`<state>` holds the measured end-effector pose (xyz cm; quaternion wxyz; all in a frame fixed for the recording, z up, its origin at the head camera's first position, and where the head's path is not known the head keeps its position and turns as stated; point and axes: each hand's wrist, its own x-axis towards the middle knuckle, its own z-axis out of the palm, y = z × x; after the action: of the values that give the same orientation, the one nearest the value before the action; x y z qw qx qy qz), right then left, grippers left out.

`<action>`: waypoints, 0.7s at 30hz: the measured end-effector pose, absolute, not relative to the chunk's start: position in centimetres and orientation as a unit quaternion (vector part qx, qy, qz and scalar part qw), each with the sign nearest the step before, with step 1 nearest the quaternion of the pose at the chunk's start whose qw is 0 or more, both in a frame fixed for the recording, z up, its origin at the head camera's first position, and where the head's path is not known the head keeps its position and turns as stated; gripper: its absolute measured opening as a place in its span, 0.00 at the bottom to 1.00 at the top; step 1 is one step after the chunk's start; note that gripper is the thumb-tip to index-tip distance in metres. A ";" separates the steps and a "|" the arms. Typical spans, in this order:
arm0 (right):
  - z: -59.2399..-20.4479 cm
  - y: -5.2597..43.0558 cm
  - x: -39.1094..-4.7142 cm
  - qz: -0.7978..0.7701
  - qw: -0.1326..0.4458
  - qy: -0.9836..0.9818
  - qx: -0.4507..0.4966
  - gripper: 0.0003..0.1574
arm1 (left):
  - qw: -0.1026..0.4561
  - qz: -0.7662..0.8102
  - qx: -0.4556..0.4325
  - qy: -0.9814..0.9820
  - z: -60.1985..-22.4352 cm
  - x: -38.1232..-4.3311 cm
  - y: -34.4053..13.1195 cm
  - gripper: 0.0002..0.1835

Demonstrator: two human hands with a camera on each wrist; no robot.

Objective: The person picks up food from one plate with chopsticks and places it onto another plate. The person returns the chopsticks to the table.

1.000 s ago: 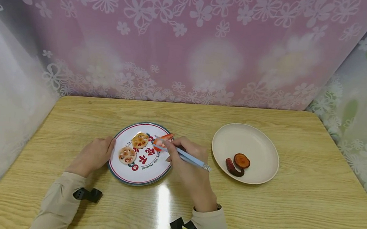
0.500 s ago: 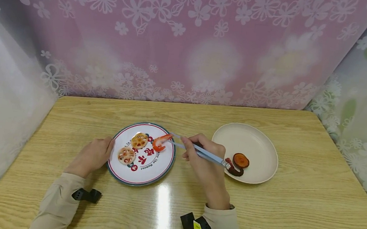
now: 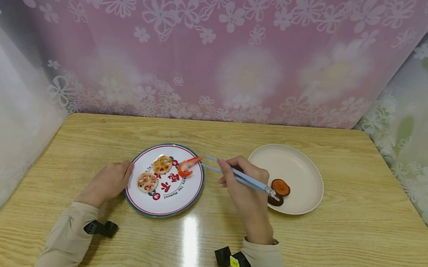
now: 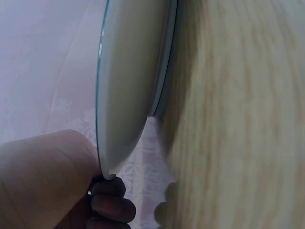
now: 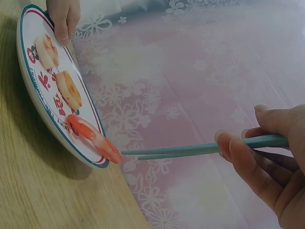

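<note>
My left hand (image 3: 113,179) grips the left rim of a white patterned plate (image 3: 179,203), the thumb above and curled fingers under the rim in the left wrist view. On this plate lie two lotus root slices (image 3: 163,164) and an orange-red shrimp (image 3: 185,168), whose tail points over the right rim. In my right hand (image 3: 247,191) is a pair of light-blue chopsticks (image 3: 250,180), pinched between thumb and fingers. Their slightly parted tips are close to the shrimp's tail; whether they touch it I cannot tell.
To the right stands a cream plate (image 3: 304,171) with a round orange-brown slice (image 3: 280,187) and a dark curled piece (image 3: 276,202), partly hidden behind the chopsticks' rear ends. A pink floral curtain (image 3: 221,64) hangs behind the wooden table (image 3: 344,234).
My right hand has drawn back to the right with the chopsticks, away from the shrimp's body, uncovering the shrimp on the plate. The left hand has stayed at the rim.
</note>
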<state>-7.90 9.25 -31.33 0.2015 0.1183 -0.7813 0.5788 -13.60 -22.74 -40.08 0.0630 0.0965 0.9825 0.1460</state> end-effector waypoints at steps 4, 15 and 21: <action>-31.0 9.4 -7.8 0.579 0.199 -0.783 0.108 0.05 | 0.063 0.147 0.097 0.982 -40.0 -13.6 -22.8 0.17; -31.0 10.0 -7.9 0.570 0.210 -0.787 0.103 0.05 | 0.068 0.147 0.089 0.983 -40.0 -13.5 -22.7 0.18; -30.9 10.2 -7.9 0.575 0.211 -0.784 0.100 0.05 | 0.069 0.147 0.089 0.983 -40.0 -13.6 -22.7 0.18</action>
<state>-7.86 10.25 -30.86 0.2113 0.0999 -0.7841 0.5750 -13.57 -22.72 -40.03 0.0693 0.0886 0.9827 0.1471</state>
